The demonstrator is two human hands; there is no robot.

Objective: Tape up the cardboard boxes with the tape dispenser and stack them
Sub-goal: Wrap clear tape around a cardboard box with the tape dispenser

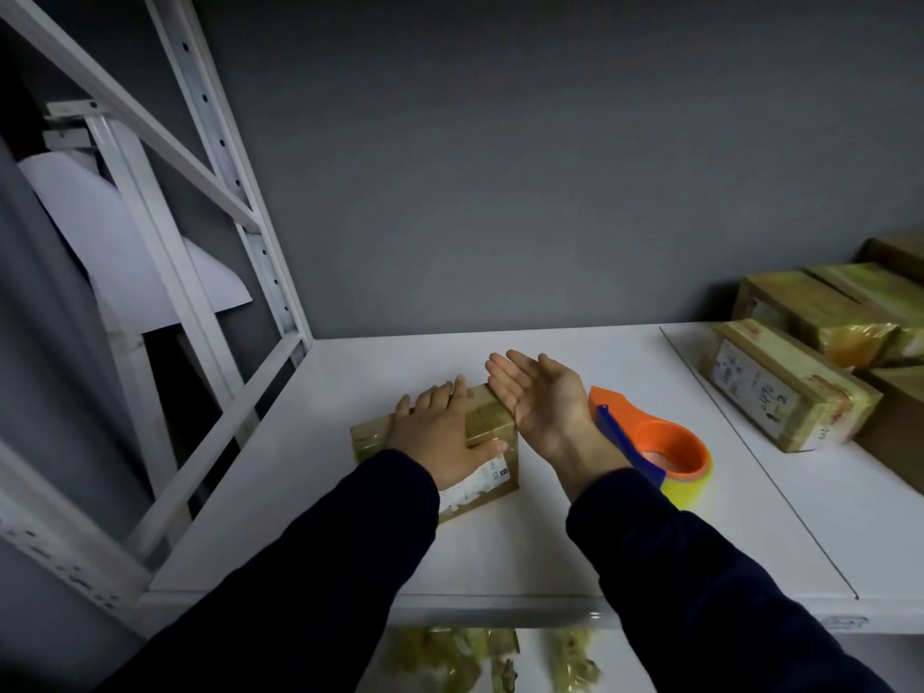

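A small taped cardboard box [492, 422] with a white label lies on the white shelf [550, 532]. My left hand [440, 432] rests flat on top of it, fingers straight. My right hand [537, 392] is held upright with its palm against the box's right end, fingers straight. The orange and blue tape dispenser [660, 447] with a yellowish tape roll lies on the shelf just right of my right wrist; neither hand touches it.
Several taped cardboard boxes [785, 387] are piled at the shelf's right end. A white metal rack frame [200, 272] stands on the left, against a grey wall. Crumpled tape scraps [450, 652] lie on the level below.
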